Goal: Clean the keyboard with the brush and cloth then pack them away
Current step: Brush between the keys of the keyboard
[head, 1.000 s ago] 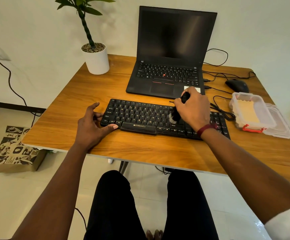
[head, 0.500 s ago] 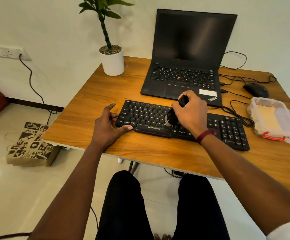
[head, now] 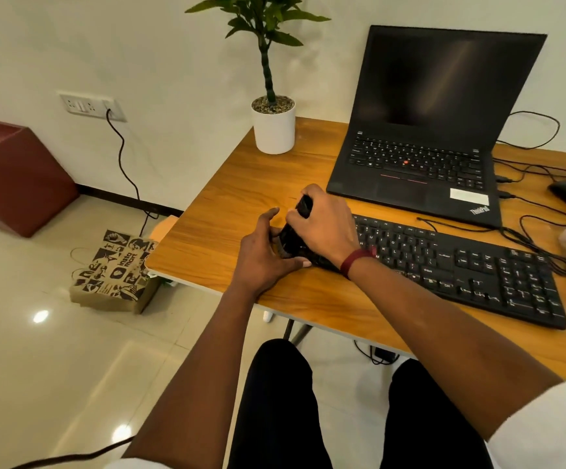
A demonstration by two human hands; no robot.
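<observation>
A person's right hand (head: pixel 325 228) has its fingers clamped round a black-handled brush (head: pixel 303 206), whose lower end is on the left end of a long black plastic keyboard (head: pixel 477 265). The left hand (head: pixel 261 258), fingers straight and slightly apart, rests against that same end. The keyboard lies on a wooden tabletop (head: pixel 234 204), just in front of an open black laptop (head: pixel 427 130).

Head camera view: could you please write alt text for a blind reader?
A right hand grips a black brush at the left end of a black keyboard; the left hand touches that end. A ThinkPad laptop and potted plant stand behind on the wooden desk.
</observation>
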